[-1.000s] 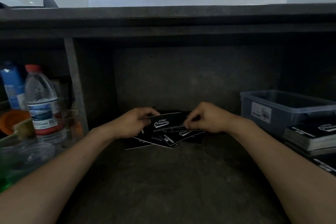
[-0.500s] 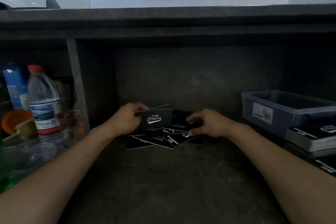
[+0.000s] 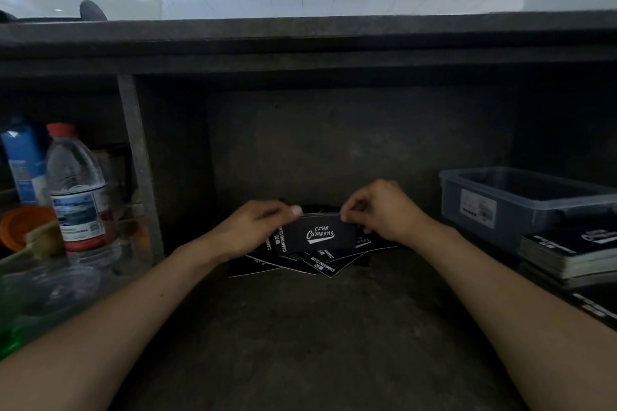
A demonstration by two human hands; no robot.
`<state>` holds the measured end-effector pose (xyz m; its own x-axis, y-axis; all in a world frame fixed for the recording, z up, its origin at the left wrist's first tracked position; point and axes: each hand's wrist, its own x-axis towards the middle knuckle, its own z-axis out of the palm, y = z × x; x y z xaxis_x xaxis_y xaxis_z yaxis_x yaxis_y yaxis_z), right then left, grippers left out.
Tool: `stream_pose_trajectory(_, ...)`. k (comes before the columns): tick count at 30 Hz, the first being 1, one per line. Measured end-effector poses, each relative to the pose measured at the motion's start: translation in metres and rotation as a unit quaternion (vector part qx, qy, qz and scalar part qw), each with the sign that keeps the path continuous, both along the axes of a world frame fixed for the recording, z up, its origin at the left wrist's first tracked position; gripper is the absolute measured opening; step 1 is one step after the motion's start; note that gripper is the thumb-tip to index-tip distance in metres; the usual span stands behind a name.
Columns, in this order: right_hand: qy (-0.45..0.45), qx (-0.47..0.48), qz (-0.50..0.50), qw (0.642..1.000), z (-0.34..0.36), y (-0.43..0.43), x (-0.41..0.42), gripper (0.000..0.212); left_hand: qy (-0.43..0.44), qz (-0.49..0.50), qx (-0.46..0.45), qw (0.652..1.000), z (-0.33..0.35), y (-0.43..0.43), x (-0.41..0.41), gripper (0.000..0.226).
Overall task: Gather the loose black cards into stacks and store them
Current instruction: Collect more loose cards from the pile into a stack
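Since we read from the left, we pass first the water bottle, which stands well apart from the work. Our left hand pinches one short end of a small bundle of black cards, thumb on top; how many cards it holds we cannot tell. Beneath it, loose cards lie fanned and overlapping on the bench. Our right hand pinches the other end with curled fingers. We judge the cards light, thin, fairly stiff and slick, apt to slide apart, so we should take them by the edges and square them between both hands. Further right sit a clear bin and finished stacks, the likely store.
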<state>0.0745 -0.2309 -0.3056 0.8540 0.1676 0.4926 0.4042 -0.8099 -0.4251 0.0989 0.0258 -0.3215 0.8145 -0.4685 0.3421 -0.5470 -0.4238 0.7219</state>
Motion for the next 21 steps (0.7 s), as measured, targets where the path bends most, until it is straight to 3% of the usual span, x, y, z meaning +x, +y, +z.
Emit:
stream_pose_trajectory(4,0.066,0.039,-0.008,0.997,0.008,-0.008,-0.003,0.023,-0.08,0.033,0.095,0.992,-0.002,0.008,0.005,0.033)
stream_pose_trajectory(7,0.202,-0.124,-0.038,0.971,0.011,-0.02,-0.009,0.051,-0.091,0.063,0.066,0.992,0.001,0.013,0.011,0.038)
stream_pose_trajectory(9,0.247,-0.163,-0.046,0.954,0.009,-0.022,-0.01,0.055,-0.077,0.067,0.065,0.993,0.001,0.014,0.013,0.041)
stream_pose_trajectory(13,0.274,-0.122,-0.045,0.953,0.01,-0.02,-0.008,0.062,-0.056,0.055,0.1,0.992,-0.004,0.013,0.014,0.049)
stream_pose_trajectory(17,0.301,-0.158,-0.093,0.936,0.015,-0.027,-0.015,0.074,-0.047,0.038,0.079,0.995,-0.002,0.012,0.012,0.06)
stream_pose_trajectory(21,0.323,-0.157,-0.115,0.926,0.02,-0.034,-0.021,0.069,-0.036,0.036,0.074,0.996,-0.001,0.011,0.009,0.062)
